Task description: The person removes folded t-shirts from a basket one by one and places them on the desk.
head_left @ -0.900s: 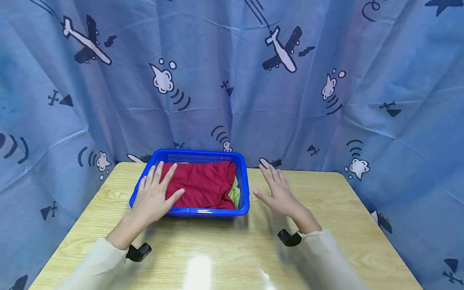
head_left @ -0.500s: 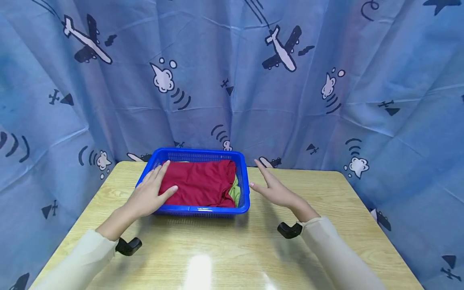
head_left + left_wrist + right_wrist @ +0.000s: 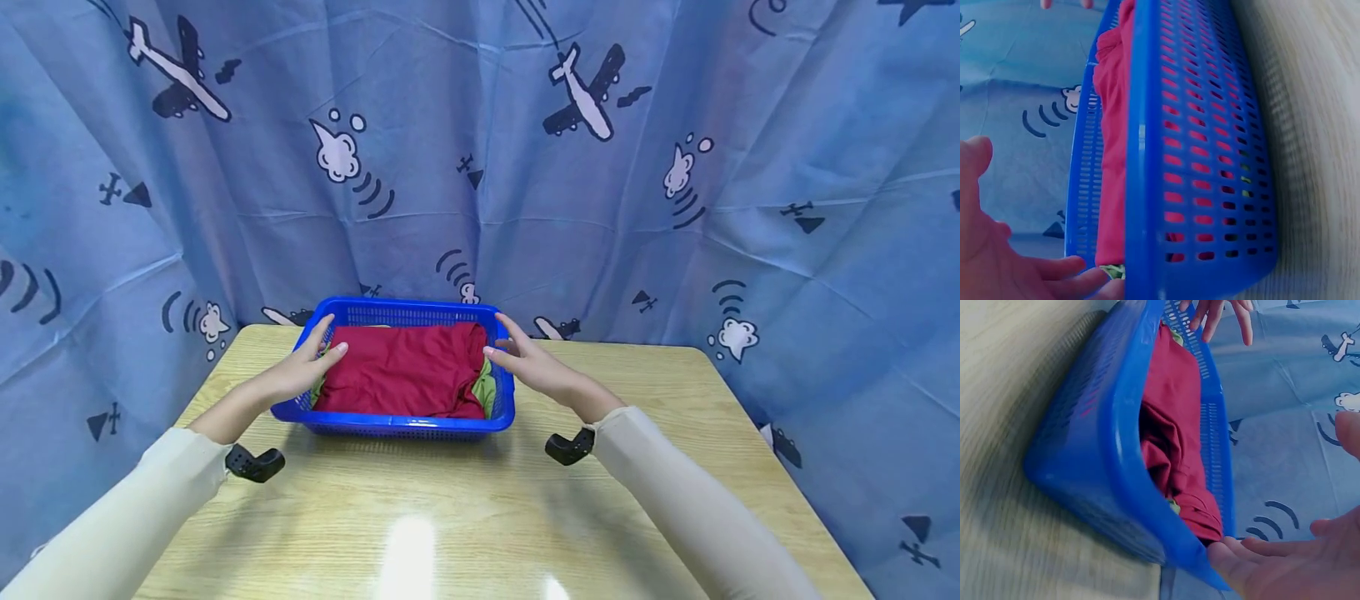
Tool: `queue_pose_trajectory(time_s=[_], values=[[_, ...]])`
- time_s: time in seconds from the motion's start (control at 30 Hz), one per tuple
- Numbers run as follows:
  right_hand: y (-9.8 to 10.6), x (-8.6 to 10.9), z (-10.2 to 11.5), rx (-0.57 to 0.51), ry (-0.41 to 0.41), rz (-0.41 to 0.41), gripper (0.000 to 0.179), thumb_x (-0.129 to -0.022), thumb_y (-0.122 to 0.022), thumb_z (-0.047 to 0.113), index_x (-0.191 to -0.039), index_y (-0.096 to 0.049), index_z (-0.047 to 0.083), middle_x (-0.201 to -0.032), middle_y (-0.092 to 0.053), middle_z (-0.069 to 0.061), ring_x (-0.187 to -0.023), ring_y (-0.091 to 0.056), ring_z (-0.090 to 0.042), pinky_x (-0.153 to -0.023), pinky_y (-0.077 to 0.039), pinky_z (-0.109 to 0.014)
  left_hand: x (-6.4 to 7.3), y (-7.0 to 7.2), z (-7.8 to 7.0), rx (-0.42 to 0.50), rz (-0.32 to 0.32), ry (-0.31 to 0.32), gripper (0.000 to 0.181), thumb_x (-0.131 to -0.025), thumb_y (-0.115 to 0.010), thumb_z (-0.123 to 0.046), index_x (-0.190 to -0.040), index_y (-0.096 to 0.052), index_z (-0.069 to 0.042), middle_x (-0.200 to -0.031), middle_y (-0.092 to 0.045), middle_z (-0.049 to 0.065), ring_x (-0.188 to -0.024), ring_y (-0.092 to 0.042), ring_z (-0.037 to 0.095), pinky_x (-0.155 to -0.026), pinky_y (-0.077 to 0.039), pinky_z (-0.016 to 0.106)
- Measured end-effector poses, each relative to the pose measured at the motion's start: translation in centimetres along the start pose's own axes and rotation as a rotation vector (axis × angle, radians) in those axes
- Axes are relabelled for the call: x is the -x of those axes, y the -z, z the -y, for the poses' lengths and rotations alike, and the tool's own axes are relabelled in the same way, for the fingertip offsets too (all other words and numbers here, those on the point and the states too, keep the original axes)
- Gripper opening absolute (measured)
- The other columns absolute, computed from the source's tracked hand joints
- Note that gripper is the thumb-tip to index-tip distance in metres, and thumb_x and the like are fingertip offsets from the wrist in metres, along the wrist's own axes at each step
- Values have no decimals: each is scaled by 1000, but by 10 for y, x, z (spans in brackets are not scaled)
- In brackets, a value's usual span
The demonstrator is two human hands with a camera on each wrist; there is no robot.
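Note:
A blue plastic basket [image 3: 405,422] with slotted sides stands on the table. Folded red cloth [image 3: 405,367] fills most of it, and green cloth [image 3: 485,393] peeks out underneath at the right. My left hand [image 3: 294,372] is at the basket's left end, fingertips right at the rim and thumb spread away. At the opposite end, my right hand [image 3: 546,367] has its fingers over the right rim. In the right wrist view its fingertips [image 3: 1225,553] meet the basket's corner, with the thumb apart. Neither hand has its fingers curled round the rim.
The wooden table [image 3: 465,508] extends in front of the basket and to its right. A blue curtain [image 3: 480,167] printed with planes hangs close behind the table and along both sides. Black wrist mounts [image 3: 255,463] stick out from the sleeves.
My right hand has moved left from beside the basket to its right rim. The left hand has shifted off the red cloth to the left rim.

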State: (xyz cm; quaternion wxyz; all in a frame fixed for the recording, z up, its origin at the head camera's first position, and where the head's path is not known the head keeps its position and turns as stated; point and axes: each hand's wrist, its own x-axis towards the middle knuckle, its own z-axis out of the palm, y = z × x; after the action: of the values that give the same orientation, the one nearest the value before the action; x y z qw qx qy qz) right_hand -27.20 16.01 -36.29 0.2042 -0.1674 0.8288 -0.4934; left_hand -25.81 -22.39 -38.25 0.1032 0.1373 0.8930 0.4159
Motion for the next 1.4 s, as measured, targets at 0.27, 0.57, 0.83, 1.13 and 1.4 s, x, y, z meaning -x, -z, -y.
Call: queue_pose_trajectory(time_s=[0.27, 0.57, 0.83, 1.13, 1.4], values=[[-9, -18, 9, -238, -141, 105, 81, -108, -42, 40, -162, 17, 28, -171, 6, -16, -157, -10, -42, -128, -16, -53, -10, 1, -1, 42, 121, 125, 80, -109, -29, -51, -161, 16, -11, -167, 12, 29, -152, 1, 55, -118, -16, 73], [-17, -40, 8, -433, -253, 31, 84, -108, -44, 38, -161, 20, 23, -168, 9, -27, -156, -1, -47, -127, -11, -57, -15, -2, 4, 45, 141, 211, 86, -107, -31, -54, -160, 18, -6, -166, 10, 31, -151, -8, 56, -113, -32, 71], [-23, -56, 13, -460, -337, -36, 92, -105, -49, 38, -160, 22, 20, -169, 10, -25, -155, -5, -49, -128, -8, -57, -18, -3, 6, 100, 155, 278, 86, -108, -34, -50, -159, 20, -6, -164, 7, 33, -149, -14, 57, -105, -43, 69], [-27, -65, 20, -443, -346, -128, 93, -103, -54, 36, -162, 16, 19, -99, -38, -7, -79, -31, -17, -87, -30, -31, -15, -8, 7, 91, 138, 271, 84, -108, -36, -46, -160, 17, -5, -165, 7, 32, -150, -12, 55, -112, -35, 69], [-37, -67, 17, -529, -367, -160, 88, -102, -54, 33, -161, 10, 19, -160, -31, -25, -146, -37, -41, -125, -26, -53, -15, -12, 9, 131, 135, 284, 84, -108, -36, -47, -160, 16, -6, -166, 11, 30, -151, -10, 53, -114, -32, 70]])
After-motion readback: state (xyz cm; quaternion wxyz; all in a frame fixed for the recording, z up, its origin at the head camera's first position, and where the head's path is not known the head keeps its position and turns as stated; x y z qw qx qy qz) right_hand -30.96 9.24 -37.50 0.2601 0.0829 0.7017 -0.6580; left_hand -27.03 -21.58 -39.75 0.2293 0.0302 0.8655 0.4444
